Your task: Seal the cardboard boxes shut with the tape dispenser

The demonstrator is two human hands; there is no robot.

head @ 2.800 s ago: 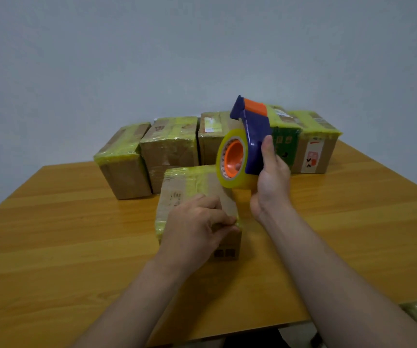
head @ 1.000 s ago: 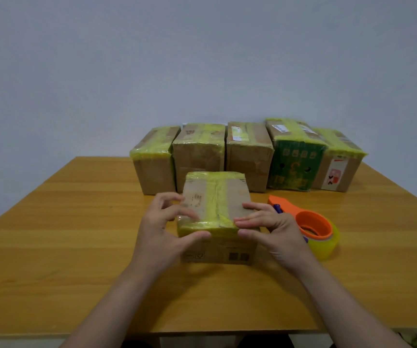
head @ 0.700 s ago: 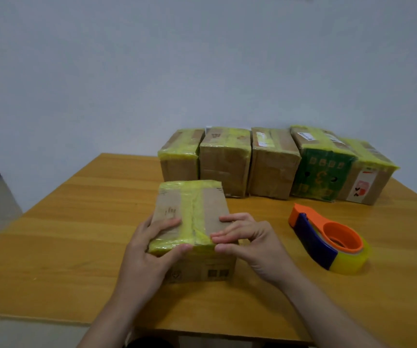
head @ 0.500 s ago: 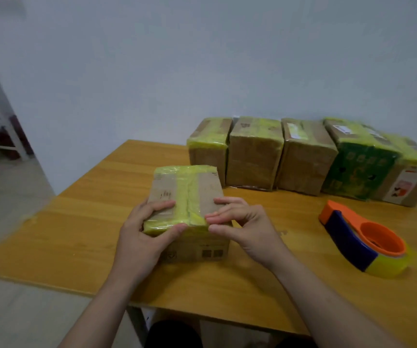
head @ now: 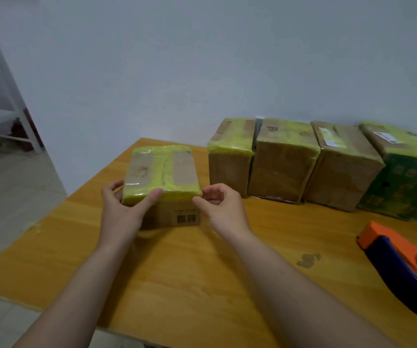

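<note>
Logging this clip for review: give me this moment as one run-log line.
left hand: grips taped box | right hand: curled at box's right corner, grip unclear | tape dispenser: lying on table, unheld

box (head: 161, 169): brown, yellow tape | dispenser (head: 401, 270): orange, blue (glossy)

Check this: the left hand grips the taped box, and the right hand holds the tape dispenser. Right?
Not quite. In the head view the tape dispenser lies untouched on the table; the right hand is by the right edge of the taped box. The left hand does grip that box.
</note>
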